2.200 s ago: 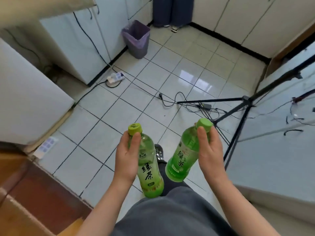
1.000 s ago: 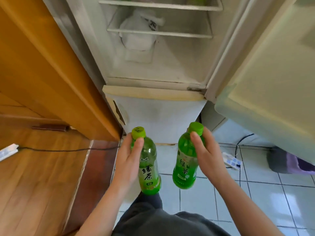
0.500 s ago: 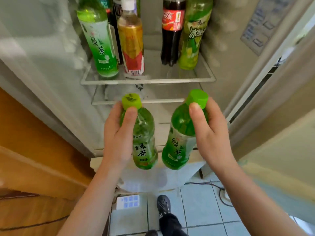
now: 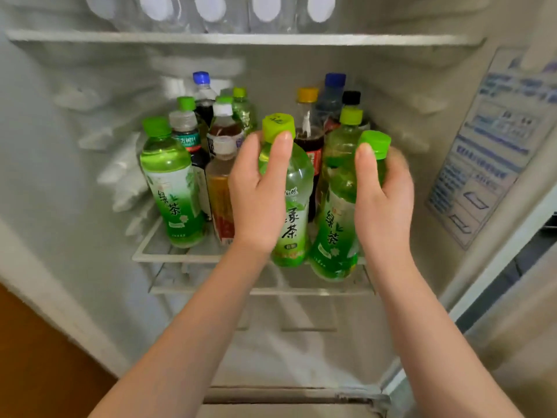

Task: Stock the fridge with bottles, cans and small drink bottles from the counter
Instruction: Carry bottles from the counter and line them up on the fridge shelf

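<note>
Left of your hands: a shelved tea bottle [image 4: 171, 182] stood upright on the fridge shelf [image 4: 180, 256].
Left hand: your left hand [image 4: 259, 188] was clamped round the left tea bottle [image 4: 294, 218], thumb by its cap, base at the shelf's front edge.
Right hand: your right hand [image 4: 382, 200] gripped the right tea bottle [image 4: 331, 233], tilted, just beside the other.
Behind your hands: mixed bottles [image 4: 223, 131] crowded the shelf.

- Brown wood panel [image 4: 39, 357] fills the lower left corner.
- Pale beige surface [image 4: 524, 342] at lower right, dark gap [image 4: 530, 254] above it.
- Soft, even light.
</note>
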`<control>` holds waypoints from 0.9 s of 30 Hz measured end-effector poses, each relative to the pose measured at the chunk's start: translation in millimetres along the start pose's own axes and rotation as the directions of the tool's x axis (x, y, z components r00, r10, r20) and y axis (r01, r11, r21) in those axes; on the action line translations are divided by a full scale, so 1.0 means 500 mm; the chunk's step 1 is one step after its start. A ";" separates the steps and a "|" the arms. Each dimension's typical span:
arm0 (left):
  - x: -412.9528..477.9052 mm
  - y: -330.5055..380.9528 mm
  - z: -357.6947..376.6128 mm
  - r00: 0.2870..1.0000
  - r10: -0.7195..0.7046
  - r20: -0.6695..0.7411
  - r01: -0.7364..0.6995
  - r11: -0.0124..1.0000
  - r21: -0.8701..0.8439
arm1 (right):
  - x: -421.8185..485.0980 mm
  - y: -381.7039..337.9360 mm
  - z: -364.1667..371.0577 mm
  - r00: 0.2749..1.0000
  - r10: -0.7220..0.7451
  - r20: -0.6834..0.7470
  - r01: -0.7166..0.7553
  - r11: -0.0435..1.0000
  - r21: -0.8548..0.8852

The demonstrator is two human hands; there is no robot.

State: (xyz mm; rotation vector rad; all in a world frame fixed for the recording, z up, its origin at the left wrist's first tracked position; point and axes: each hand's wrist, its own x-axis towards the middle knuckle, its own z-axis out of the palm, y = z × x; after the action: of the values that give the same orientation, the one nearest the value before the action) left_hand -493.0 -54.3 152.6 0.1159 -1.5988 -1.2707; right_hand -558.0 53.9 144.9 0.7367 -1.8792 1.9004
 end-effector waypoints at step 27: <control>0.068 -0.169 0.091 0.975 0.112 -0.192 -0.093 0.990 0.107 | 0.085 0.126 0.089 0.955 -0.238 -0.178 0.201 0.959 -0.199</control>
State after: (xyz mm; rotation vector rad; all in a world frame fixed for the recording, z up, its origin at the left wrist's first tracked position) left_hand -583.6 -82.1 115.4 0.2112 -1.4760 -1.0678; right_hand -624.4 2.6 118.6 0.6412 -1.7355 1.5817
